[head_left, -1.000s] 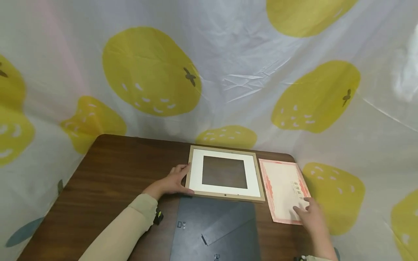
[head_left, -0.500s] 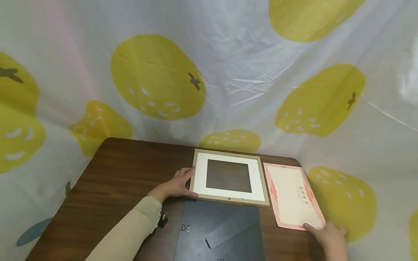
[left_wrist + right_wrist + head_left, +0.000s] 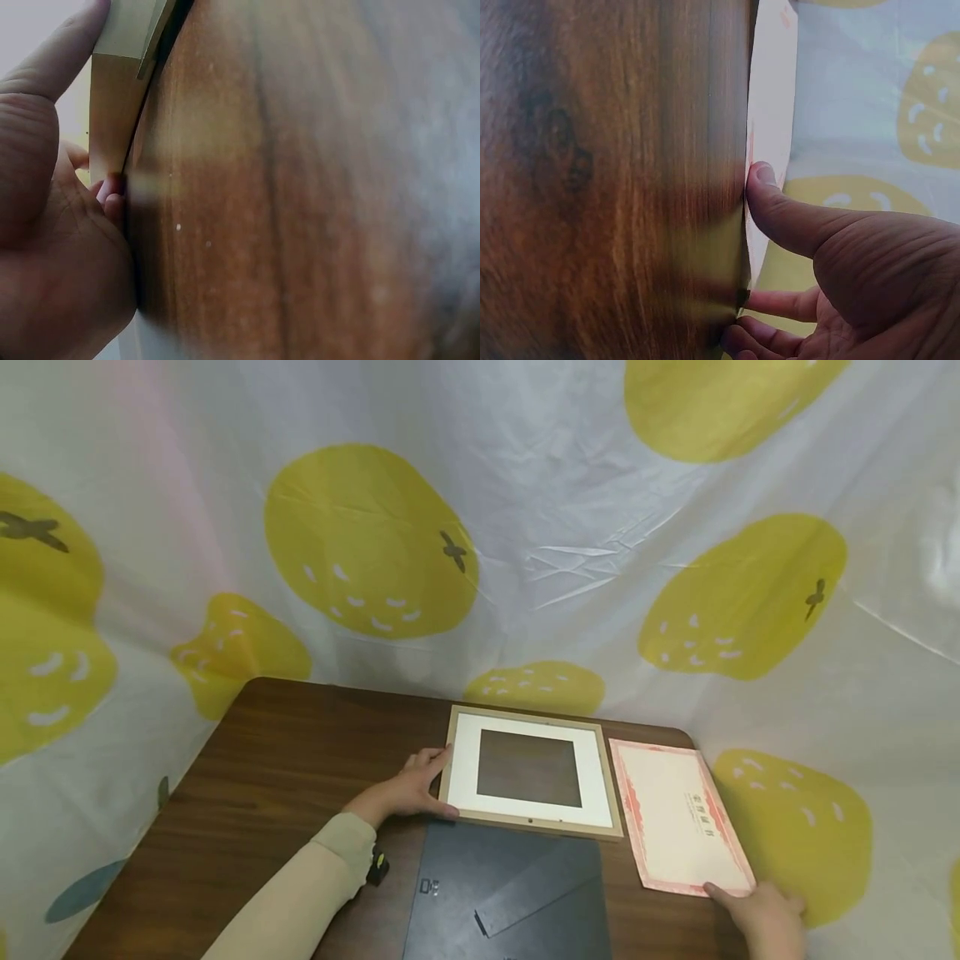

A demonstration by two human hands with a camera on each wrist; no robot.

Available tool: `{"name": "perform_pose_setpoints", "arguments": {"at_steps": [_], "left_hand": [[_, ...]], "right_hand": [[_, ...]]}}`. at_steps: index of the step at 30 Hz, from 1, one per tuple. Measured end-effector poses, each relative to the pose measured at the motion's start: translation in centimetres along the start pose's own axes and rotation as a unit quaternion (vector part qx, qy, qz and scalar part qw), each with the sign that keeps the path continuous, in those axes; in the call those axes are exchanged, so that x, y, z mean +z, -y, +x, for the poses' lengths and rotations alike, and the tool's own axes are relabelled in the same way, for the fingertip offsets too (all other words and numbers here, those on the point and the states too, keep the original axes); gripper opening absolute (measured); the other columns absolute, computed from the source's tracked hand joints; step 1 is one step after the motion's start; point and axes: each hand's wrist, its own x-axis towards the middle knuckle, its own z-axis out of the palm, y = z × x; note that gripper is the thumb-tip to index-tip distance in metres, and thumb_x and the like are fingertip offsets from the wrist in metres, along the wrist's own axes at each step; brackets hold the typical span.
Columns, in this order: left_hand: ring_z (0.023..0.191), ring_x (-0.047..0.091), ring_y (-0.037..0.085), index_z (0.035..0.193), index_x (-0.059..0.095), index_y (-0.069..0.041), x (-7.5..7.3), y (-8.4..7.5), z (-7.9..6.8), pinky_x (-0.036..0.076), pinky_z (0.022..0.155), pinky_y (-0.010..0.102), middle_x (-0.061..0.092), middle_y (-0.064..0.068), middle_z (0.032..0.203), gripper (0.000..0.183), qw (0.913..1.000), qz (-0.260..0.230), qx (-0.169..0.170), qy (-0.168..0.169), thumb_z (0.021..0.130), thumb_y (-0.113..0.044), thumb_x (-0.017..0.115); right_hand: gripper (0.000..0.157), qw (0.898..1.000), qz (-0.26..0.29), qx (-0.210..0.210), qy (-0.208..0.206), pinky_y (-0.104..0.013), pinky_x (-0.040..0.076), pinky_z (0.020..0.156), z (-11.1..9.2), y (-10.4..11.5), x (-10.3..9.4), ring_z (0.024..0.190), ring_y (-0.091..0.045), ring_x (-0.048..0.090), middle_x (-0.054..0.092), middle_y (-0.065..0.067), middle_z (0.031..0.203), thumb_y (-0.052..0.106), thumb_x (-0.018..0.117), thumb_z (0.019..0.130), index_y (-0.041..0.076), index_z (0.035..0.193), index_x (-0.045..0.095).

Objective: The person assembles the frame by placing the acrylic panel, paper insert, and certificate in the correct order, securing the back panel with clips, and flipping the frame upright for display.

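A light wooden picture frame (image 3: 536,830) with a white mat and a dark rectangular centre lies near the table's back edge. My left hand (image 3: 405,787) grips its left end, thumb at the front corner. In the left wrist view the thumb and fingers lie on two sides of the wooden corner (image 3: 118,105). To the frame's right is a cream certificate (image 3: 667,814) with a red patterned border and printed characters. My right hand (image 3: 768,917) pinches its near right corner. The thumb (image 3: 776,202) rests on the paper, while the fingers are at the table's edge, partly hidden.
A dark grey backing board (image 3: 517,893) with a folded stand strip and small metal hangers lies in front of the frame. The brown wooden table (image 3: 300,760) extends to the left. A lemon-patterned curtain (image 3: 525,610) hangs along the table's back and right sides.
My right hand has moved from the certificate's right side to its near corner and taken hold there. The left hand keeps its place on the frame. The head view has shifted slightly.
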Motion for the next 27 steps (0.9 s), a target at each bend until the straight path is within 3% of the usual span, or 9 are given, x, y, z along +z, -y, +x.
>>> {"name": "perform_pose_setpoints", "arguments": {"at_steps": [8,10,12,14,17,21,23,25,27], "left_hand": [[0.160,0.024,0.038,0.178,0.008,-0.021,0.1,0.2,0.4,0.032,0.128,0.063,0.017,0.018,0.178,0.134,1.0000,-0.002,-0.006,-0.004,0.082,-0.058,0.093],[0.159,0.025,0.038,0.178,0.008,-0.021,0.1,0.3,0.5,0.033,0.128,0.063,0.017,0.017,0.178,0.134,1.0000,-0.002,-0.007,-0.005,0.081,-0.059,0.094],[0.158,0.025,0.038,0.178,0.008,-0.022,0.1,0.3,0.5,0.033,0.127,0.064,0.017,0.017,0.178,0.135,0.9999,-0.004,-0.008,-0.006,0.081,-0.059,0.094],[0.158,0.026,0.038,0.178,0.008,-0.022,0.1,0.3,0.6,0.033,0.127,0.064,0.018,0.017,0.178,0.135,0.9999,-0.003,-0.008,-0.008,0.080,-0.059,0.094],[0.158,0.026,0.038,0.178,0.008,-0.022,0.0,0.4,0.7,0.033,0.127,0.064,0.018,0.017,0.178,0.135,0.9999,-0.002,-0.006,-0.009,0.080,-0.059,0.094],[0.160,0.025,0.038,0.178,0.008,-0.022,0.0,0.4,0.8,0.032,0.128,0.064,0.018,0.017,0.178,0.135,1.0000,-0.003,-0.004,-0.007,0.080,-0.059,0.094],[0.160,0.024,0.038,0.178,0.008,-0.022,0.0,0.5,0.8,0.032,0.128,0.064,0.018,0.017,0.178,0.135,1.0000,-0.004,-0.004,-0.006,0.081,-0.060,0.094],[0.160,0.024,0.038,0.178,0.008,-0.022,0.0,0.5,0.8,0.032,0.127,0.064,0.018,0.017,0.178,0.134,1.0000,-0.004,-0.005,-0.005,0.081,-0.060,0.093],[0.160,0.024,0.038,0.178,0.008,-0.023,-0.1,0.5,0.8,0.032,0.128,0.064,0.018,0.016,0.178,0.135,0.9999,-0.005,-0.007,-0.005,0.081,-0.060,0.094]], "right_hand": [[0.091,0.992,0.110,0.013,-0.052,-0.079,0.043,0.097,1.2,-0.6,0.7,0.124,-0.072,0.035,0.038,-0.054,0.131,0.034,0.088,0.086,-0.024,0.135,0.039],[0.083,0.988,0.141,0.011,-0.069,-0.076,0.043,0.098,1.6,-0.9,0.9,0.125,-0.071,0.041,0.044,-0.052,0.133,0.024,0.086,0.087,-0.022,0.137,0.039],[0.074,0.978,0.198,0.004,-0.064,-0.066,0.055,0.093,2.4,-1.2,1.0,0.109,-0.058,0.064,0.062,-0.043,0.116,0.014,0.081,0.089,-0.024,0.137,0.039],[0.071,0.960,0.277,0.004,-0.045,-0.052,0.064,0.077,2.6,-1.0,0.9,0.083,-0.037,0.077,0.071,-0.030,0.092,0.005,0.074,0.094,-0.025,0.142,0.033],[0.076,0.911,0.411,0.025,-0.012,-0.035,0.065,0.059,2.5,-0.1,0.8,0.061,-0.013,0.075,0.071,-0.006,0.075,-0.004,0.066,0.099,-0.023,0.153,0.016],[0.087,0.861,0.505,0.061,-0.005,-0.032,0.067,0.068,1.7,1.2,0.7,0.067,-0.009,0.078,0.071,0.007,0.079,-0.004,0.063,0.104,-0.011,0.165,0.002],[0.083,0.847,0.527,0.075,0.005,-0.030,0.067,0.075,1.6,1.6,0.7,0.073,-0.007,0.078,0.072,0.012,0.080,0.000,0.063,0.106,-0.009,0.168,0.009],[0.067,0.830,0.551,0.085,0.026,-0.028,0.066,0.082,1.6,1.7,0.7,0.079,-0.005,0.078,0.073,0.015,0.082,0.004,0.064,0.108,-0.010,0.162,0.028],[0.035,0.798,0.591,0.105,0.058,-0.024,0.064,0.088,1.8,1.7,0.7,0.085,-0.003,0.077,0.073,0.016,0.085,0.008,0.064,0.109,-0.002,0.142,0.059]]}}
